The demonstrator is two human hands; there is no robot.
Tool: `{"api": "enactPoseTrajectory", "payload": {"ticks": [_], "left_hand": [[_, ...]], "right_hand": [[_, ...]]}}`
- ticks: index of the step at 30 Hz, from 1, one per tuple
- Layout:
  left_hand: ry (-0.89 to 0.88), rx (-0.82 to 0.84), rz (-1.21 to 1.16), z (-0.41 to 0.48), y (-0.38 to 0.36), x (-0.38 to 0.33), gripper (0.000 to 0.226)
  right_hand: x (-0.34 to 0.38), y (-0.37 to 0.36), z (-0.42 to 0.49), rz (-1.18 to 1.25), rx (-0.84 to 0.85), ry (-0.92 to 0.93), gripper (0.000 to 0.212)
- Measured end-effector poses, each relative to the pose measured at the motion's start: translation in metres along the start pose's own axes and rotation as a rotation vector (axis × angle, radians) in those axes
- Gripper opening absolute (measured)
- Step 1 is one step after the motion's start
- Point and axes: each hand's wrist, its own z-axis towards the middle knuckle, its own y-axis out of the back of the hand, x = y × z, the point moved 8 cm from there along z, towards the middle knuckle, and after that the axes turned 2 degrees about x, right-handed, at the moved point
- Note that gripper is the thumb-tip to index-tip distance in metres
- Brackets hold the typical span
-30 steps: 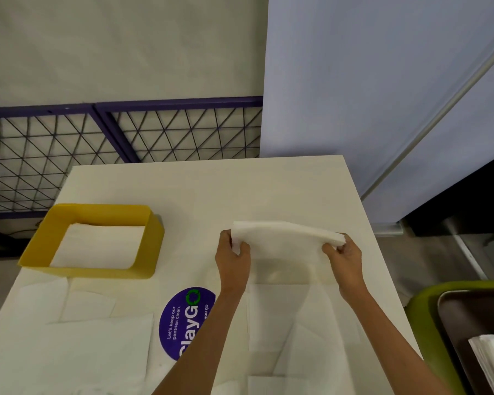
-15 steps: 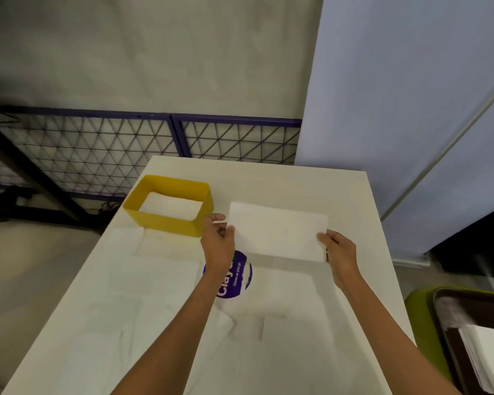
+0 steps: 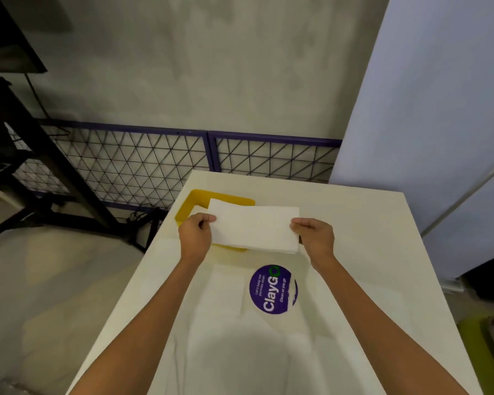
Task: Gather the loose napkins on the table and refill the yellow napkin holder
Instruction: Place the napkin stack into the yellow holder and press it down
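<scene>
Premises: a shared pantry or canteen corner, likely in a workplace. Evidence — a round purple sticker (image 3: 273, 289) on the white table (image 3: 354, 223) reads "ClayGo", with smaller print "Let's keep our pantries clean" and "Clean as you go". A yellow holder (image 3: 186, 208) and loose napkins (image 3: 226, 323) sit on the same table, self-service style. Surroundings are institutional, not domestic — bare grey wall (image 3: 211, 67), purple-framed wire grille (image 3: 154, 158), pale blue panel (image 3: 439, 109), green bin (image 3: 474, 337) at the right edge

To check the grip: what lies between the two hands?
A folded white napkin, pinched at both ends, partly over the yellow napkin holder; head view.
</scene>
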Motion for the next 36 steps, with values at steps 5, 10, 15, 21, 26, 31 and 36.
{"api": "enactPoseTrajectory", "payload": {"ticks": [5, 10, 15, 21, 26, 31, 36], "left_hand": [[-0.064, 0.114, 0.082, 0.064, 0.015, 0.021, 0.03], [-0.102, 0.284, 0.222, 0.115, 0.011, 0.048, 0.031], [-0.124, 0.394, 0.464, 0.143, -0.002, 0.076, 0.035], [-0.147, 0.49, 0.592, 0.145, -0.021, 0.104, 0.037], [-0.134, 0.575, 0.657, 0.142, -0.036, 0.119, 0.039], [-0.129, 0.624, 0.726, 0.141, -0.046, 0.131, 0.064], [-0.162, 0.616, 0.761, 0.143, -0.05, 0.133, 0.073]], "right_hand": [[0.015, -0.063, 0.025, -0.158, -0.013, 0.061, 0.024], [0.018, -0.118, 0.048, -0.334, -0.052, 0.062, 0.032], [-0.004, -0.154, 0.066, -0.537, -0.053, -0.009, 0.033], [-0.027, -0.176, 0.077, -0.754, -0.003, -0.093, 0.028], [-0.032, -0.19, 0.079, -0.974, 0.048, -0.086, 0.028], [-0.036, -0.195, 0.08, -1.13, 0.084, -0.089, 0.025], [-0.037, -0.204, 0.079, -1.227, 0.155, -0.062, 0.028]]}}
